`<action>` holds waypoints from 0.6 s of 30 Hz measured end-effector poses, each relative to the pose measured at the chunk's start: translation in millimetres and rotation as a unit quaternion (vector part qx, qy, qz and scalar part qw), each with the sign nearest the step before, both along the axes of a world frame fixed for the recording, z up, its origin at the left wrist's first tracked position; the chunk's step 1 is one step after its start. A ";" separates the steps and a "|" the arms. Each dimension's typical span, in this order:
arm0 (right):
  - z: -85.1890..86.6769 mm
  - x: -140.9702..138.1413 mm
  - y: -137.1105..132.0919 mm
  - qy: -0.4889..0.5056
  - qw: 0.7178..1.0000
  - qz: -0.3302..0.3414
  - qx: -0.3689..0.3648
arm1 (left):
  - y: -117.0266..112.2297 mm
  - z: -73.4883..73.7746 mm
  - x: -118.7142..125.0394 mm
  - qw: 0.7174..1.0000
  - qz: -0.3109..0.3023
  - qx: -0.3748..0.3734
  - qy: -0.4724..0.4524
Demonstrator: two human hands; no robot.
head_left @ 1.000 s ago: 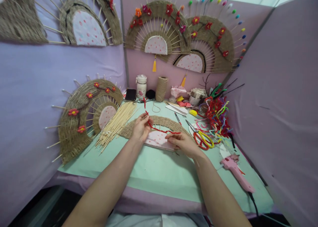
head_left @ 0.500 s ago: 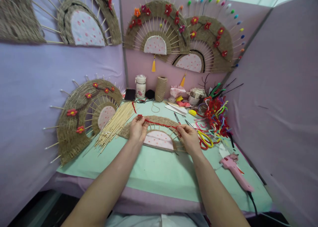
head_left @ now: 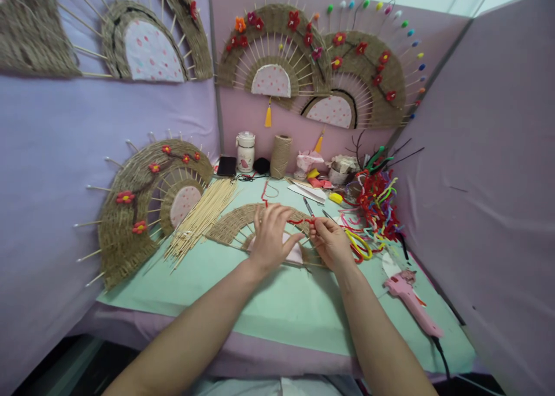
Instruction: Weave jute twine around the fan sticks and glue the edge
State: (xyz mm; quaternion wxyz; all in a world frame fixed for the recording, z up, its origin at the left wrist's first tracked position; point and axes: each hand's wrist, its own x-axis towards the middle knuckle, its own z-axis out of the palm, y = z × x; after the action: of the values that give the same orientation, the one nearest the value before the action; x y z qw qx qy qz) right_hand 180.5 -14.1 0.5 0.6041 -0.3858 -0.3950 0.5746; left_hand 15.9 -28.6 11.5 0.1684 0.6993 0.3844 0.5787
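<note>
A half-woven jute fan (head_left: 234,225) with a pink dotted centre lies flat on the green table (head_left: 277,303). A red pipe cleaner (head_left: 297,221) runs across its upper weave, its far end curling up near the table's back. My left hand (head_left: 271,237) rests over the fan's middle with fingers stretched out and spread, touching the pipe cleaner. My right hand (head_left: 329,241) sits at the fan's right end, fingers pinched on the pipe cleaner.
A bundle of bamboo skewers (head_left: 202,217) lies left of the fan, beside a finished fan (head_left: 143,202) leaning on the wall. Scissors (head_left: 353,243), a pile of coloured pipe cleaners (head_left: 377,202) and a pink glue gun (head_left: 411,300) lie right. A twine spool (head_left: 280,156) stands at the back.
My left hand let go of the pipe cleaner's left end, moved right and opened flat over the fan. The pipe cleaner's free end now curls upward. My right hand stayed at the right end.
</note>
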 end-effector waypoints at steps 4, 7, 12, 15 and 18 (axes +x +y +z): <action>-0.1 -2.3 -1.6 0.000 1.000 0.029 0.000 | 4.2 -10.1 -0.3 0.991 -0.017 0.055 0.120; -0.7 -0.8 -2.2 -0.072 0.995 -0.051 0.036 | 8.3 -12.2 -7.3 0.992 0.025 0.046 0.113; -3.6 0.9 -6.2 -0.351 0.899 -0.198 0.169 | 8.2 -8.2 -11.4 1.000 0.019 -0.001 0.025; -6.9 -3.2 -7.2 -0.440 0.830 -0.207 0.273 | 6.9 -6.9 -9.4 0.998 0.000 -0.039 -0.040; -10.3 -7.5 -7.2 -0.486 0.779 -0.205 0.339 | 5.8 -6.6 -7.1 0.997 -0.010 -0.062 -0.043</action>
State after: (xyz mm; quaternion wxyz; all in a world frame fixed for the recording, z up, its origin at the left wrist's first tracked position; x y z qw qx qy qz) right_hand 173.1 -21.3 -9.8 0.5273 -0.4560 -0.7170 0.0031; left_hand 8.8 -22.8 4.9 0.2332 0.6656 0.4049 0.5820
